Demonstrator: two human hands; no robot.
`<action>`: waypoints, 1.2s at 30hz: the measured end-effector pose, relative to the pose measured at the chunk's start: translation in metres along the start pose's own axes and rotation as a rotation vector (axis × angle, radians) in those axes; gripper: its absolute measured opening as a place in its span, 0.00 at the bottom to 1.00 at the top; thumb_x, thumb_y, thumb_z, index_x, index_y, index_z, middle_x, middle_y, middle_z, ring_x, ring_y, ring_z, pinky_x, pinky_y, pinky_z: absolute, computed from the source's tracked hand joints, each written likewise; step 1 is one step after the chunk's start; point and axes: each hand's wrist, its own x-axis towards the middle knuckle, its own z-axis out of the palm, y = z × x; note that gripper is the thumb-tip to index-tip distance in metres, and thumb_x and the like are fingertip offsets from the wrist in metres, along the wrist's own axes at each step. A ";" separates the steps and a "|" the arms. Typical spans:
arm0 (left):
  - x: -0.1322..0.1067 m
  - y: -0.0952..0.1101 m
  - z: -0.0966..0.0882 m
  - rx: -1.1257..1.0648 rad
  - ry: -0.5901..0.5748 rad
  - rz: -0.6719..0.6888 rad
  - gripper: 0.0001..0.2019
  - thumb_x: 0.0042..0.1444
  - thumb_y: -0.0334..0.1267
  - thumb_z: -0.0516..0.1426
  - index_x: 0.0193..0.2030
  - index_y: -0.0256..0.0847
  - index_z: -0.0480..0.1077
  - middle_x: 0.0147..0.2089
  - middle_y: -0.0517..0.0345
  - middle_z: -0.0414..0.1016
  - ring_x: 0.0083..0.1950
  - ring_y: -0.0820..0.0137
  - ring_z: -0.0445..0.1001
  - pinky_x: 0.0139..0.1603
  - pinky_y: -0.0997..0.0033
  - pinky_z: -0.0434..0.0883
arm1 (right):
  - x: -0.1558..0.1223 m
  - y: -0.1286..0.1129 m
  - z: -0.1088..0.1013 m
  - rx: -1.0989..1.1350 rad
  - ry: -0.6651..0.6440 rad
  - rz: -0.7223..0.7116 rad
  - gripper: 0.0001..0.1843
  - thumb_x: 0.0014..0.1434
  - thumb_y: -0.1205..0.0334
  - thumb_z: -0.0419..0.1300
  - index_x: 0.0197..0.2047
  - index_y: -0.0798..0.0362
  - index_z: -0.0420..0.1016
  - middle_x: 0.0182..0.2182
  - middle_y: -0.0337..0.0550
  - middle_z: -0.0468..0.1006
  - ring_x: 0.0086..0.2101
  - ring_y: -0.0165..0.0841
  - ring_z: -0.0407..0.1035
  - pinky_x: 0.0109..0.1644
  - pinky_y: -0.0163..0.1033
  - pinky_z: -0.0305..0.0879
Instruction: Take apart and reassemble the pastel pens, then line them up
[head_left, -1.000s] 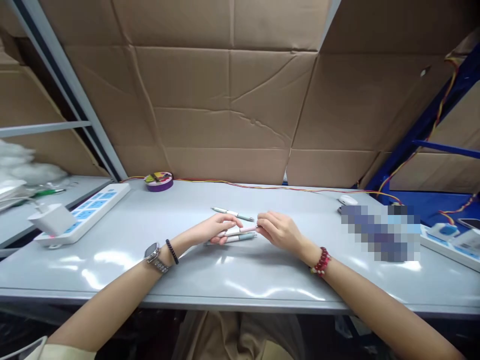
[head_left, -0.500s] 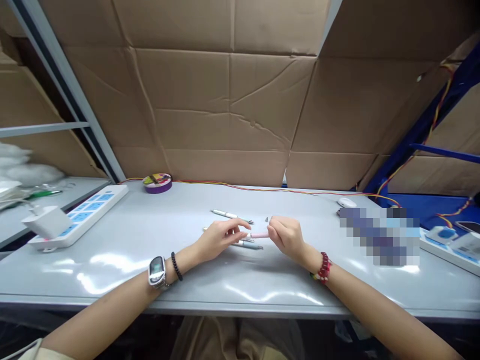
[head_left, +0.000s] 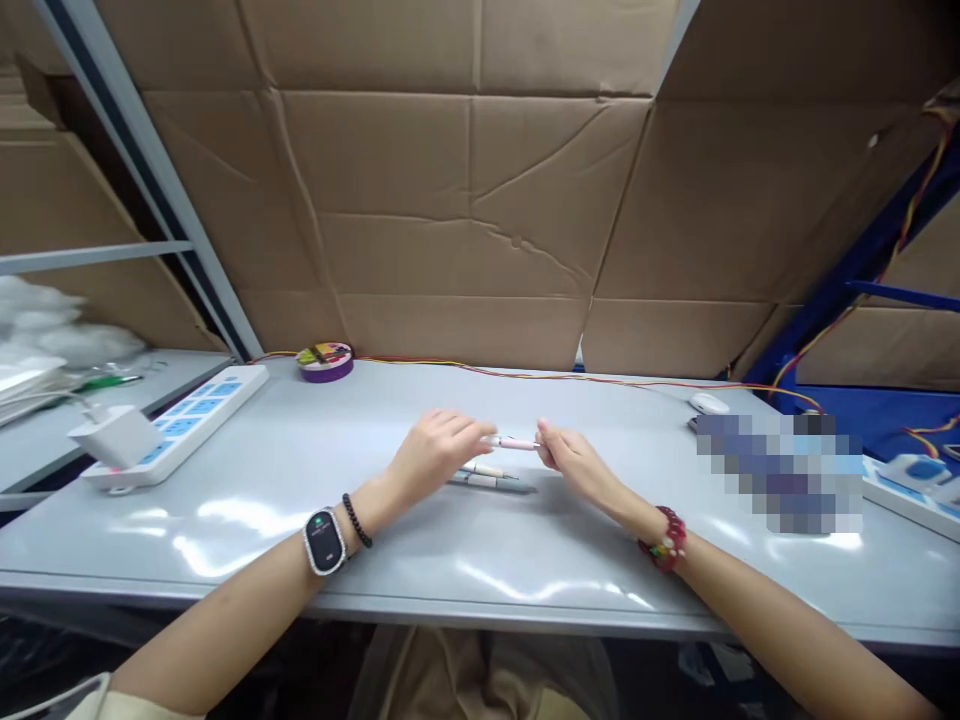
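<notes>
A pink pen (head_left: 516, 442) is held level a little above the grey table (head_left: 315, 500), between both my hands. My left hand (head_left: 439, 452) pinches its left end with closed fingers. The fingertips of my right hand (head_left: 574, 460) are closed on its right end. Just below them two more pens (head_left: 491, 477) lie side by side on the table. A smartwatch and a dark bead band sit on my left wrist, a red bead bracelet on my right.
A white and blue power strip (head_left: 176, 425) with a white charger (head_left: 112, 437) lies at the left. A purple tape roll (head_left: 325, 361) and a red-yellow wire (head_left: 525, 373) run along the back by cardboard walls. A white mouse (head_left: 709, 403) sits at the right.
Both hands have lifted the pink pen off the table and hold it between them. A pen that lay further back is now hidden behind my left hand.
</notes>
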 end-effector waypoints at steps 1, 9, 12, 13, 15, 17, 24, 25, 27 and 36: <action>0.000 -0.005 0.000 -0.015 -0.019 -0.056 0.10 0.63 0.39 0.46 0.40 0.40 0.66 0.31 0.59 0.72 0.31 0.72 0.68 0.32 0.72 0.61 | 0.001 0.001 -0.004 -0.099 0.052 -0.019 0.26 0.63 0.48 0.34 0.19 0.52 0.54 0.17 0.36 0.60 0.21 0.28 0.56 0.27 0.34 0.52; -0.009 -0.034 0.004 -0.067 -0.415 -0.200 0.10 0.62 0.41 0.47 0.45 0.44 0.66 0.32 0.60 0.72 0.34 0.69 0.69 0.31 0.75 0.63 | 0.007 0.018 -0.022 -0.605 -0.025 0.065 0.15 0.62 0.52 0.43 0.36 0.49 0.67 0.27 0.38 0.75 0.27 0.31 0.67 0.27 0.33 0.51; -0.009 -0.032 0.009 0.012 -0.453 -0.143 0.09 0.61 0.40 0.49 0.42 0.42 0.68 0.34 0.57 0.73 0.36 0.67 0.69 0.34 0.72 0.62 | 0.006 0.020 -0.016 -0.684 -0.079 0.063 0.15 0.61 0.52 0.45 0.36 0.49 0.68 0.27 0.40 0.76 0.27 0.33 0.67 0.27 0.33 0.51; -0.009 -0.030 0.010 0.037 -0.460 -0.128 0.09 0.61 0.39 0.49 0.41 0.41 0.68 0.35 0.56 0.73 0.37 0.67 0.69 0.35 0.71 0.62 | 0.005 0.020 -0.014 -0.713 -0.100 0.064 0.15 0.60 0.52 0.45 0.36 0.49 0.68 0.28 0.41 0.76 0.27 0.33 0.67 0.27 0.33 0.51; -0.009 -0.027 0.012 0.082 -0.465 -0.102 0.08 0.61 0.37 0.49 0.39 0.39 0.68 0.37 0.54 0.73 0.39 0.66 0.69 0.37 0.70 0.62 | 0.005 0.020 -0.012 -0.748 -0.130 0.066 0.14 0.60 0.52 0.45 0.36 0.50 0.68 0.29 0.41 0.76 0.28 0.33 0.68 0.27 0.33 0.51; -0.009 -0.024 0.013 0.118 -0.465 -0.076 0.08 0.62 0.36 0.49 0.38 0.39 0.67 0.37 0.53 0.72 0.40 0.65 0.68 0.38 0.69 0.61 | 0.005 0.020 -0.012 -0.764 -0.146 0.080 0.14 0.60 0.53 0.45 0.36 0.50 0.68 0.30 0.42 0.76 0.29 0.33 0.68 0.27 0.33 0.51; -0.011 -0.018 0.014 0.180 -0.450 -0.013 0.07 0.61 0.32 0.47 0.37 0.39 0.65 0.35 0.54 0.70 0.38 0.66 0.67 0.36 0.68 0.60 | 0.006 0.019 -0.012 -0.821 -0.191 0.151 0.16 0.60 0.51 0.44 0.39 0.51 0.66 0.32 0.44 0.75 0.30 0.35 0.69 0.27 0.34 0.51; -0.010 -0.018 0.014 0.182 -0.448 -0.007 0.06 0.61 0.31 0.47 0.37 0.39 0.65 0.35 0.54 0.70 0.38 0.66 0.67 0.36 0.68 0.60 | 0.006 0.019 -0.011 -0.829 -0.198 0.157 0.16 0.61 0.51 0.44 0.39 0.51 0.66 0.32 0.45 0.75 0.30 0.35 0.69 0.27 0.34 0.51; -0.010 -0.017 0.013 0.185 -0.436 0.005 0.06 0.61 0.30 0.47 0.37 0.39 0.65 0.36 0.54 0.69 0.37 0.66 0.67 0.36 0.68 0.60 | 0.006 0.017 -0.011 -0.843 -0.206 0.169 0.16 0.61 0.52 0.44 0.38 0.52 0.67 0.32 0.45 0.75 0.30 0.34 0.69 0.27 0.34 0.51; -0.005 -0.010 0.009 0.097 -0.409 0.064 0.13 0.62 0.45 0.48 0.37 0.39 0.67 0.36 0.55 0.68 0.36 0.68 0.68 0.33 0.70 0.63 | 0.004 0.014 -0.009 -0.897 -0.190 0.235 0.23 0.61 0.48 0.43 0.32 0.55 0.71 0.32 0.50 0.76 0.32 0.39 0.71 0.31 0.37 0.57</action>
